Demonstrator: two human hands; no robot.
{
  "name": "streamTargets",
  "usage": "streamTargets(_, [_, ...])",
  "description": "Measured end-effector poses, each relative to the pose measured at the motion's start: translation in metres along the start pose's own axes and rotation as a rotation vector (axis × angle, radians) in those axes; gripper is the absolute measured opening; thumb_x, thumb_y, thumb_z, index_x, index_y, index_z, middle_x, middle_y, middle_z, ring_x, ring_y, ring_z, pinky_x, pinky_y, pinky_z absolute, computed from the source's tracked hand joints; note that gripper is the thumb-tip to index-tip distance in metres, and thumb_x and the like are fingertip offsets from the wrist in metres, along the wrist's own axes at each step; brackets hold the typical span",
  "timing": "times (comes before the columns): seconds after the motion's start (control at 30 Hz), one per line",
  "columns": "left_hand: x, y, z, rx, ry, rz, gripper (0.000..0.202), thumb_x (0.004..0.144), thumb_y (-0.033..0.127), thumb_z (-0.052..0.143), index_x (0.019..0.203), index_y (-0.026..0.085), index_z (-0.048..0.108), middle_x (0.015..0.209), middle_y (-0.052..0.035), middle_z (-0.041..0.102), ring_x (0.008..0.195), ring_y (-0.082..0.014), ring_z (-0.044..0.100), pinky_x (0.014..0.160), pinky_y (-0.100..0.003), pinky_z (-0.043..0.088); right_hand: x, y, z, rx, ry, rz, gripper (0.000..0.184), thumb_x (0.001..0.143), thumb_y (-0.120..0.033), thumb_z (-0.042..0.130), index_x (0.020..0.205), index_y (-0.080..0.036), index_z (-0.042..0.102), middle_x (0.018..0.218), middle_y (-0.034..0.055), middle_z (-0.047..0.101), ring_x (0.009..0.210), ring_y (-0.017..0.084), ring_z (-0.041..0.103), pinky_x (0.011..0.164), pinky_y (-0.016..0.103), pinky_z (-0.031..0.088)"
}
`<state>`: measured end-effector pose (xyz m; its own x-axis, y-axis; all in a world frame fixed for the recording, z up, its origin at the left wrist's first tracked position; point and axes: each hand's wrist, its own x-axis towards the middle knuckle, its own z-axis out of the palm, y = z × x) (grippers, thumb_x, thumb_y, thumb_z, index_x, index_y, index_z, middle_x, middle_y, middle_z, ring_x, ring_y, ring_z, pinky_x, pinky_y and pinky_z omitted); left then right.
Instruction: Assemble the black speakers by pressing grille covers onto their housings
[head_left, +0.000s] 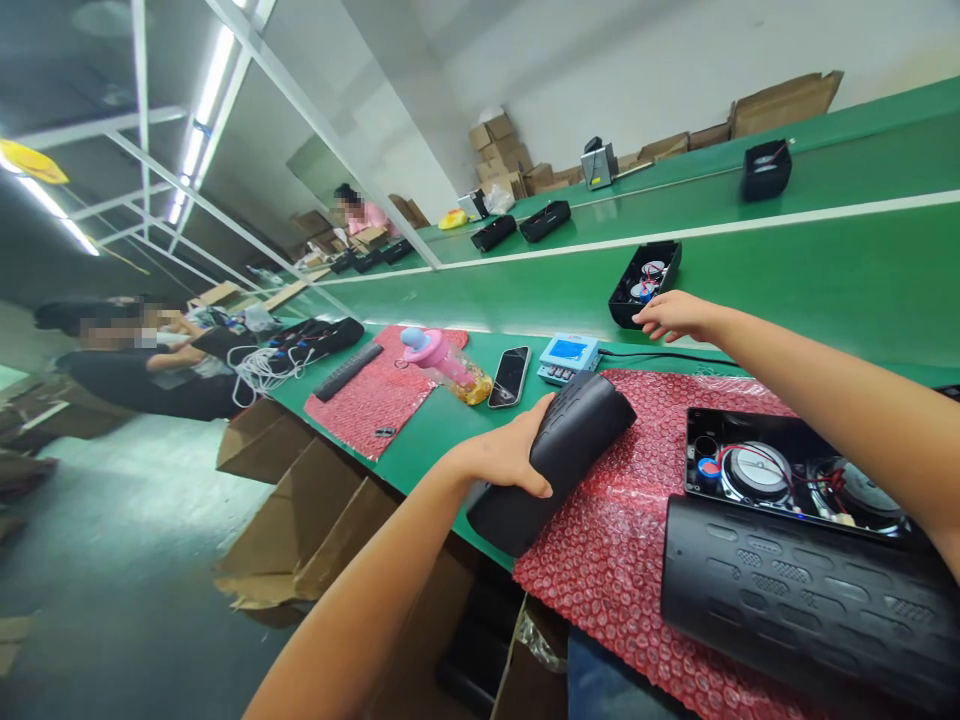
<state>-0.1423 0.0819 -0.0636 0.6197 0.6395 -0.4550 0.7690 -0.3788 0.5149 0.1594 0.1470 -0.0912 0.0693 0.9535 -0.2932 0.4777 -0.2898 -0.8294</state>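
Note:
My left hand is wrapped round a black speaker shell with oval slots, which is tilted over the table's front edge. My right hand reaches forward with its fingers stretched out. Its fingertips overlap the lower edge of an open speaker housing with wires and round drivers inside; whether they touch it I cannot tell. Beneath my right forearm lies another open speaker housing, showing drivers and red wires. In front of it is a slotted black speaker shell, on red bubble wrap.
A small blue meter with a black cable, a phone and a pink-lidded bottle stand behind my left hand. Further left are white cables and a seated co-worker. Cardboard boxes stand below the table edge.

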Motion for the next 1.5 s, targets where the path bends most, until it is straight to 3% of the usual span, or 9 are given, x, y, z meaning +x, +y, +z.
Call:
streamTargets(0.23, [-0.001, 0.008, 0.008, -0.015, 0.09, -0.033, 0.118, 0.049, 0.027, 0.075, 0.145, 0.014, 0.009, 0.142, -0.0151, 0.033, 0.124, -0.0325, 0.038, 0.108, -0.045, 0.028, 0.015, 0.021, -0.012, -0.242, 0.079, 0.005, 0.018, 0.088, -0.031, 0.058, 0.092, -0.014, 0.062, 0.085, 0.0053, 0.064, 0.067, 0.014, 0.06, 0.059, 0.026, 0.048])
streamTargets(0.37, [0.002, 0.003, 0.005, -0.043, 0.077, -0.092, 0.118, 0.049, 0.029, 0.075, 0.145, 0.017, 0.008, 0.138, -0.014, 0.038, 0.12, -0.033, 0.043, 0.105, -0.046, 0.032, 0.023, 0.036, -0.03, -0.514, 0.198, -0.031, 0.014, 0.079, -0.027, 0.065, 0.088, -0.017, 0.067, 0.091, 0.0081, 0.065, 0.089, 0.024, 0.061, 0.077, 0.033, 0.049])
streamTargets(0.57, [0.003, -0.001, -0.001, -0.107, 0.048, -0.109, 0.114, 0.049, 0.03, 0.074, 0.145, 0.018, 0.013, 0.135, -0.0118, 0.044, 0.116, -0.0319, 0.047, 0.101, -0.044, 0.037, 0.033, 0.056, -0.063, -0.905, 0.297, 0.005, 0.027, 0.075, -0.02, 0.063, 0.102, -0.016, 0.066, 0.103, 0.015, 0.062, 0.099, 0.034, 0.056, 0.08, 0.046, 0.046])
streamTargets(0.73, [0.002, -0.001, -0.007, -0.122, 0.036, -0.151, 0.117, 0.048, 0.028, 0.074, 0.146, 0.019, 0.01, 0.136, -0.0107, 0.044, 0.116, -0.0322, 0.047, 0.1, -0.043, 0.037, 0.052, 0.06, -0.076, -1.088, 0.389, -0.116, 0.041, 0.082, -0.021, 0.055, 0.123, -0.014, 0.053, 0.12, 0.0205, 0.052, 0.112, 0.037, 0.046, 0.084, 0.051, 0.039])
streamTargets(0.87, [0.003, -0.009, -0.01, -0.188, 0.023, -0.146, 0.118, 0.045, 0.03, 0.075, 0.145, 0.019, 0.013, 0.136, -0.0095, 0.043, 0.117, -0.0328, 0.045, 0.101, -0.042, 0.037, 0.071, 0.065, -0.078, -1.143, 0.363, -0.276, 0.044, 0.079, -0.025, 0.061, 0.122, -0.021, 0.053, 0.138, 0.0178, 0.038, 0.12, 0.036, 0.038, 0.089, 0.052, 0.035])
streamTargets(1.0, [0.003, -0.016, -0.011, -0.249, -0.013, -0.15, 0.118, 0.045, 0.031, 0.076, 0.145, 0.023, 0.012, 0.133, -0.0082, 0.046, 0.113, -0.0315, 0.048, 0.1, -0.043, 0.038, 0.081, 0.071, -0.083, -1.155, 0.299, -0.376, 0.035, 0.075, -0.031, 0.068, 0.108, -0.022, 0.061, 0.124, 0.0144, 0.052, 0.117, 0.032, 0.042, 0.089, 0.044, 0.036])
streamTargets(1.1, [0.003, -0.016, -0.012, -0.242, -0.019, -0.174, 0.118, 0.044, 0.029, 0.076, 0.144, 0.022, 0.013, 0.134, -0.0091, 0.044, 0.116, -0.0325, 0.046, 0.102, -0.045, 0.035, 0.083, 0.067, -0.084, -1.131, 0.277, -0.382, 0.042, 0.07, -0.044, 0.073, 0.105, -0.021, 0.063, 0.115, 0.0144, 0.055, 0.11, 0.033, 0.046, 0.087, 0.042, 0.036])
streamTargets(1.27, [0.003, -0.014, -0.013, -0.288, -0.05, -0.175, 0.116, 0.047, 0.028, 0.074, 0.143, 0.022, 0.01, 0.133, -0.0091, 0.045, 0.117, -0.0318, 0.045, 0.101, -0.045, 0.036, 0.09, 0.042, -0.066, -0.934, 0.313, -0.238, 0.05, 0.073, -0.065, 0.064, 0.099, -0.022, 0.065, 0.106, 0.0126, 0.059, 0.1, 0.033, 0.053, 0.082, 0.041, 0.037])
streamTargets(1.5, [0.003, -0.011, -0.013, -0.313, -0.06, -0.21, 0.115, 0.047, 0.025, 0.073, 0.143, 0.023, 0.009, 0.127, -0.0076, 0.048, 0.109, -0.0292, 0.05, 0.094, -0.042, 0.041, 0.089, 0.038, -0.052, -0.851, 0.386, -0.091, 0.06, 0.077, -0.071, 0.054, 0.094, -0.014, 0.066, 0.096, 0.0178, 0.062, 0.094, 0.036, 0.056, 0.075, 0.044, 0.04])
